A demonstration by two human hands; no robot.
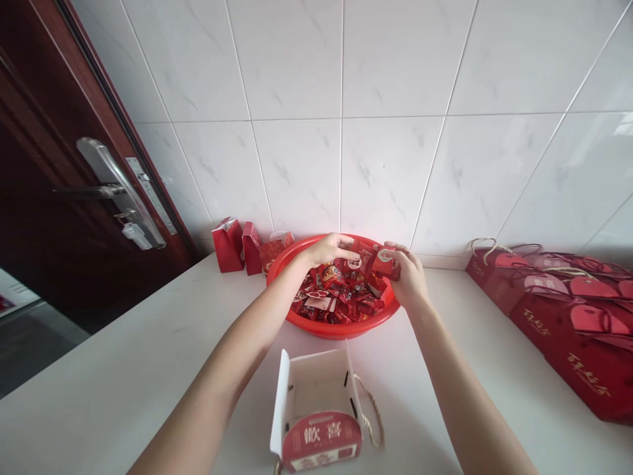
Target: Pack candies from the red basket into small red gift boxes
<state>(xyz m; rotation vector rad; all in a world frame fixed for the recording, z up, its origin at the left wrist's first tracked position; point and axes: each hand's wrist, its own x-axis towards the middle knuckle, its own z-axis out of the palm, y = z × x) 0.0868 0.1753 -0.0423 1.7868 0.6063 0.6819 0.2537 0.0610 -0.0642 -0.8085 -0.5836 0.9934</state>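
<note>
A red plastic basket (341, 331) full of small red-wrapped candies (341, 297) stands near the tiled wall. Over its back rim, my right hand (408, 270) is closed around red candy packets (384, 262), one with a round white label. My left hand (330, 251) reaches over the basket from the left, its fingertips pinched on another red packet (363, 256) beside them. Nearer to me sits an open box (321, 439), white inside and red on its front flap, with rope handles; no contents show in it.
Small red boxes (228, 245) stand against the wall left of the basket. Rows of red gift bags (548, 330) with cord handles fill the right side of the white table (198, 343). At the left is a dark red door (44, 165) with a metal handle.
</note>
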